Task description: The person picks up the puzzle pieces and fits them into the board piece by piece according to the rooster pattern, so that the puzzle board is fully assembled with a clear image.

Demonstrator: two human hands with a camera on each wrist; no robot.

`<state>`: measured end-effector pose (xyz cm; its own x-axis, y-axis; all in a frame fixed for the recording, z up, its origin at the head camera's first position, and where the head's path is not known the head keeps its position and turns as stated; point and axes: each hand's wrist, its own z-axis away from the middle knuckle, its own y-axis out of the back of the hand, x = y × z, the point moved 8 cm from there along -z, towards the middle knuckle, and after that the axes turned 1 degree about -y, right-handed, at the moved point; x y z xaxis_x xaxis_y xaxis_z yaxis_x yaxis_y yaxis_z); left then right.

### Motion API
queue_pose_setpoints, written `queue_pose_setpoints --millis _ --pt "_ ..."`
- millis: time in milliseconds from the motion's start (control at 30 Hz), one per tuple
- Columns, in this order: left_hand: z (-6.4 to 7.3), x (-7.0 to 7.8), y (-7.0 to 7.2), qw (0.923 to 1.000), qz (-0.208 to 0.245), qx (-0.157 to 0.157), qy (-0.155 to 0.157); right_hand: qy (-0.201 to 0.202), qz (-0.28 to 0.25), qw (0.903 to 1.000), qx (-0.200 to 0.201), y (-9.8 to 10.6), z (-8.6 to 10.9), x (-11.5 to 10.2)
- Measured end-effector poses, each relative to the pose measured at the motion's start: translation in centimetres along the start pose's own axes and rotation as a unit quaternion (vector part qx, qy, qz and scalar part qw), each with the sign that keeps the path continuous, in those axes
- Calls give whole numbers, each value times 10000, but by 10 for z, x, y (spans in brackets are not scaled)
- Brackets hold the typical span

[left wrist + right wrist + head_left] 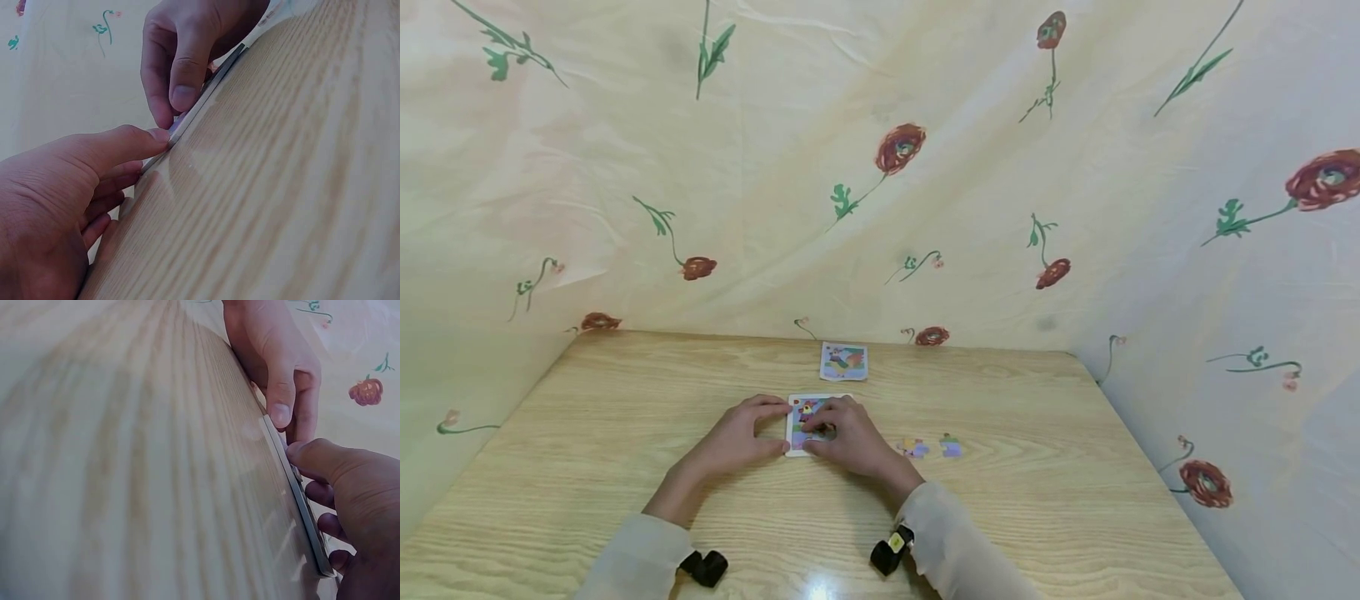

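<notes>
A small jigsaw puzzle in a white-rimmed tray (789, 427) lies flat on the wooden table, its colourful picture partly covered by fingers. My left hand (739, 433) holds the tray's left side, thumb near the lower corner and fingers near the upper one. Over the picture, my right hand (848, 435) bends its thumb and fingers together at a puzzle piece (177, 122), of which only a purplish bit shows. In the right wrist view, the right thumb (312, 456) is by the near rim, while the left hand (275, 362) is at the far end.
Behind the tray lies a square picture card (844, 362). To the right are loose puzzle pieces (913, 447) and another separate piece (951, 445). A flowered cloth (820, 167) hangs behind and beside the wooden table (1037, 500).
</notes>
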<state>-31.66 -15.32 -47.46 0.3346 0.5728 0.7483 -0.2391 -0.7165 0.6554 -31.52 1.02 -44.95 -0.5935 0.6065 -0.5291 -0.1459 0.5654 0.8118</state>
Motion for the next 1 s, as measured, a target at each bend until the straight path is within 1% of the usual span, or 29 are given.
queue_pose_setpoints --millis 100,433,567,667,800,867,1000 --pt "0 -1 -1 10000 -7 0 -12 74 25 10000 55 1 0 -1" --pt "-1 0 -1 10000 -21 7 -27 217 256 9994 8 0 -3 -3" --pt "0 0 -1 10000 1 8 -13 146 281 9995 -85 0 -3 -3" --pt "0 1 -2 10000 45 -5 -52 -6 42 9998 -173 2 -1 1" --pt "0 1 -4 9999 130 -50 -5 -329 -401 9984 -223 13 7 12" --pt "0 0 -4 9999 134 -48 58 -435 -497 9977 -182 23 13 18" --pt "1 0 -1 10000 2 -18 33 -586 -485 9971 1 46 30 34"
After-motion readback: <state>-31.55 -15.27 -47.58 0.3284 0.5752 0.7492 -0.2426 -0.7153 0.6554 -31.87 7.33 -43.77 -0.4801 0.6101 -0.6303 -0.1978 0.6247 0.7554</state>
